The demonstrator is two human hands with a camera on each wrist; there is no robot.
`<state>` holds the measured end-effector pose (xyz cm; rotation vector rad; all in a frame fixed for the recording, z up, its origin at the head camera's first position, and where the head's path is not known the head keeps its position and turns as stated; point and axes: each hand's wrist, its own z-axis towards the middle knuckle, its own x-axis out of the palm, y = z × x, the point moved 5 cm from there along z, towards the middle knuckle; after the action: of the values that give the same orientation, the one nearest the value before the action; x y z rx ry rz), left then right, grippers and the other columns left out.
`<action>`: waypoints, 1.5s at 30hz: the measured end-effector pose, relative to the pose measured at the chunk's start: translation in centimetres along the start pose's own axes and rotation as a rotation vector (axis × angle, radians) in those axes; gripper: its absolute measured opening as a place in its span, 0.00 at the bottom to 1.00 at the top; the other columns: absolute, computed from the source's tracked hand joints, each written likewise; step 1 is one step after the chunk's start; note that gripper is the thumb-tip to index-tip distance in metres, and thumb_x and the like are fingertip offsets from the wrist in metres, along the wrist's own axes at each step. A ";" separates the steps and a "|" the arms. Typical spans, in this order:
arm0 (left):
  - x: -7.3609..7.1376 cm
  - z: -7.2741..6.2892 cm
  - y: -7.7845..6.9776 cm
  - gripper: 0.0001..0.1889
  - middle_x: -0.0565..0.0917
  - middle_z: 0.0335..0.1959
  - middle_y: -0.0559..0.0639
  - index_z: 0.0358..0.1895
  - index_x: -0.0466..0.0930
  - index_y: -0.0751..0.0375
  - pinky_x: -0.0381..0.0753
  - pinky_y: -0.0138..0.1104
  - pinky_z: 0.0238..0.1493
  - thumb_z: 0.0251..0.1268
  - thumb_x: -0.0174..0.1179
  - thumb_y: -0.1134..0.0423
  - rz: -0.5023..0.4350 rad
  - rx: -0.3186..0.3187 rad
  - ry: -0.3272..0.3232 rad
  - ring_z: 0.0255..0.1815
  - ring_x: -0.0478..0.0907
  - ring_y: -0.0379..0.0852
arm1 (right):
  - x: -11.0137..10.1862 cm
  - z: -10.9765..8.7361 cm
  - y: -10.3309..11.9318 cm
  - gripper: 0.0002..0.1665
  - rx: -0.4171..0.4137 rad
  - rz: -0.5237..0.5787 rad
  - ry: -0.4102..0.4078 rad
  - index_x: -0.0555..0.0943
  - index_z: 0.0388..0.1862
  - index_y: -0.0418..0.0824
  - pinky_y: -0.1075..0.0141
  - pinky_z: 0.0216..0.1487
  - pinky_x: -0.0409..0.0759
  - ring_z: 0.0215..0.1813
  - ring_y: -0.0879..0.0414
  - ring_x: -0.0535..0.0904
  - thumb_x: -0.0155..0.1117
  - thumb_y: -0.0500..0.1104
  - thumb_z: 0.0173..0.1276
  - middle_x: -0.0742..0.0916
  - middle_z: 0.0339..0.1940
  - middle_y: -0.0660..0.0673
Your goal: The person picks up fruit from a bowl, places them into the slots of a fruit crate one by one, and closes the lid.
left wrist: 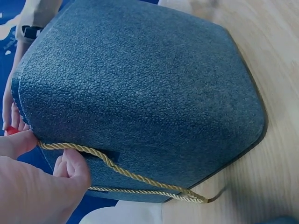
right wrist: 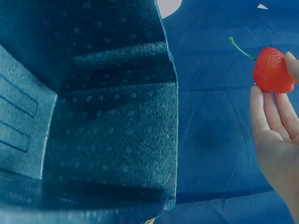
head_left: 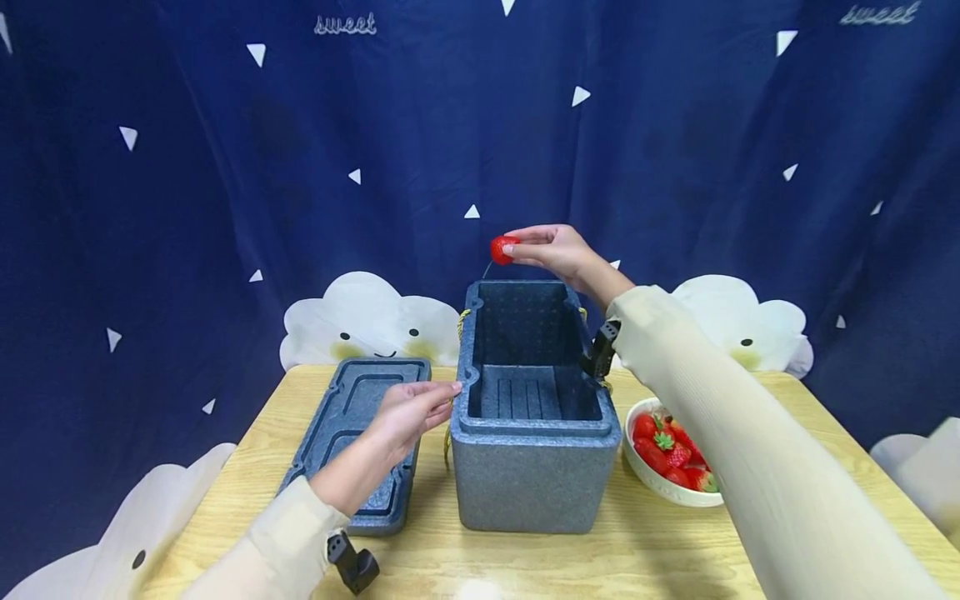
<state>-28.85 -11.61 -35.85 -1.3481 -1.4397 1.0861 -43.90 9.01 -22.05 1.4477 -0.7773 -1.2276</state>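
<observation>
Nearest the camera, on the near right: a cream right sleeve (head_left: 727, 417), slanting in and ending at the right hand (head_left: 553, 250). Pinched there between thumb and fingertips: a red strawberry (right wrist: 272, 70) with a thin green stem, raised in the air by the far end of a grey-blue box (head_left: 532, 487), apart from the rim. Remaining fingers fairly straight, palm side visible in the right wrist view.

Standing upright and uncovered in the middle of the scene: the same box, with a grooved floor and small dots on the inner walls. Hanging down the outer left wall: a twisted yellow rope (left wrist: 122, 170). Set against the left rim, close to the rope: fingertips of the left hand (head_left: 411, 410). Cannot tell whether pinching rim or rope, or merely touching.

Lying flat on the left, partly behind the left forearm: a matching lid (head_left: 341, 433), recessed panels facing up. Just right of the box, partly hidden by the right sleeve: a white bowl (head_left: 675, 493) of red strawberries (head_left: 663, 442), some with green leaves. Beneath everything: a pale wood-grained table (head_left: 645, 567).

On the near left: a cream left sleeve (head_left: 277, 533), with a small black device (head_left: 352, 565) at the cuff. Across the far side: a dark blue curtain (head_left: 420, 108) with white triangles, "sweet" lettering and white clouds (head_left: 375, 321).
</observation>
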 end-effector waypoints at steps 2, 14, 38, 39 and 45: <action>0.0 0.1 -0.1 0.20 0.80 0.56 0.62 0.53 0.77 0.74 0.78 0.40 0.63 0.63 0.63 0.64 0.008 -0.002 0.012 0.53 0.78 0.48 | 0.2 0.2 0.1 0.26 -0.005 0.010 0.006 0.76 0.61 0.38 0.59 0.70 0.73 0.58 0.51 0.81 0.66 0.44 0.65 0.82 0.61 0.39; -0.3 -0.2 -0.8 0.19 0.81 0.54 0.62 0.51 0.76 0.75 0.80 0.39 0.61 0.62 0.63 0.63 0.079 0.029 0.050 0.56 0.80 0.53 | 0.8 0.9 -0.6 0.26 0.048 -0.170 0.080 0.77 0.59 0.37 0.52 0.72 0.70 0.63 0.44 0.77 0.67 0.46 0.64 0.82 0.59 0.36; -0.1 0.0 -0.9 0.16 0.82 0.51 0.61 0.48 0.79 0.73 0.80 0.41 0.61 0.62 0.63 0.63 0.110 0.038 0.041 0.52 0.81 0.51 | 0.4 1.1 -2.8 0.21 0.157 -0.499 0.105 0.81 0.53 0.33 0.52 0.67 0.76 0.56 0.46 0.79 0.68 0.40 0.63 0.84 0.55 0.36; -0.1 0.0 -0.9 0.16 0.82 0.51 0.61 0.47 0.79 0.72 0.81 0.40 0.60 0.62 0.64 0.63 0.112 0.037 0.040 0.52 0.81 0.51 | 0.4 1.1 -2.7 0.21 0.154 -0.498 0.106 0.80 0.54 0.33 0.52 0.67 0.76 0.57 0.45 0.79 0.68 0.40 0.63 0.83 0.56 0.36; -0.3 -0.1 -0.9 0.17 0.81 0.53 0.62 0.49 0.78 0.72 0.81 0.38 0.59 0.62 0.63 0.63 0.106 0.024 0.040 0.56 0.80 0.55 | 0.1 0.5 -1.6 0.24 0.127 -0.467 0.112 0.78 0.57 0.34 0.51 0.67 0.75 0.61 0.41 0.78 0.67 0.41 0.64 0.82 0.59 0.35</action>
<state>-29.00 -11.90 -34.99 -1.4351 -1.3348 1.1343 -44.60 9.12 -23.57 1.8541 -0.4583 -1.4463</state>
